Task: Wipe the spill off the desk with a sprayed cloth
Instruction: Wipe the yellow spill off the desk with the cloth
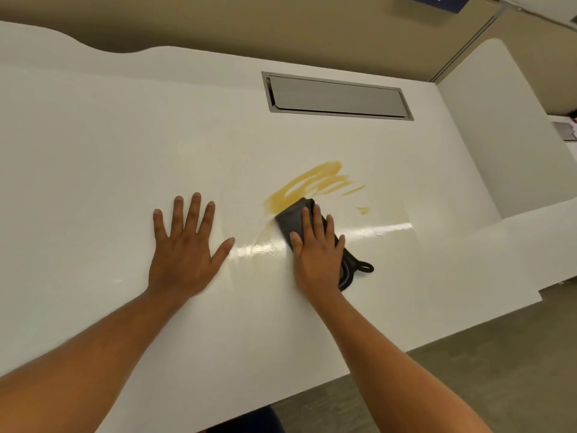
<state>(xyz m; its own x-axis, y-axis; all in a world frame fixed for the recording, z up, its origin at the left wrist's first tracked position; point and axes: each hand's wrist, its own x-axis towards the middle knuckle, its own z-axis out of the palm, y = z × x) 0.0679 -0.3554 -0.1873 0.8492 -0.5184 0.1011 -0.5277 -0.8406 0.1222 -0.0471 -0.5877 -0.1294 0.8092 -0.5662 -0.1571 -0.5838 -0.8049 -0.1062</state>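
Note:
A smeared yellow-brown spill (315, 182) lies on the white desk (93, 157), right of centre. A folded dark grey cloth (292, 218) with a hanging loop at its near right end sits on the near edge of the spill. My right hand (317, 248) presses flat on top of the cloth, fingers pointing away from me. My left hand (187, 245) rests flat on the bare desk to the left of the spill, fingers spread, holding nothing. A wet shiny streak runs across the desk between the two hands.
A grey metal cable hatch (337, 96) is set into the desk behind the spill. A white partition panel (487, 126) stands at the desk's right end. The desk's near edge runs diagonally at lower right, with grey floor (468, 370) beyond it.

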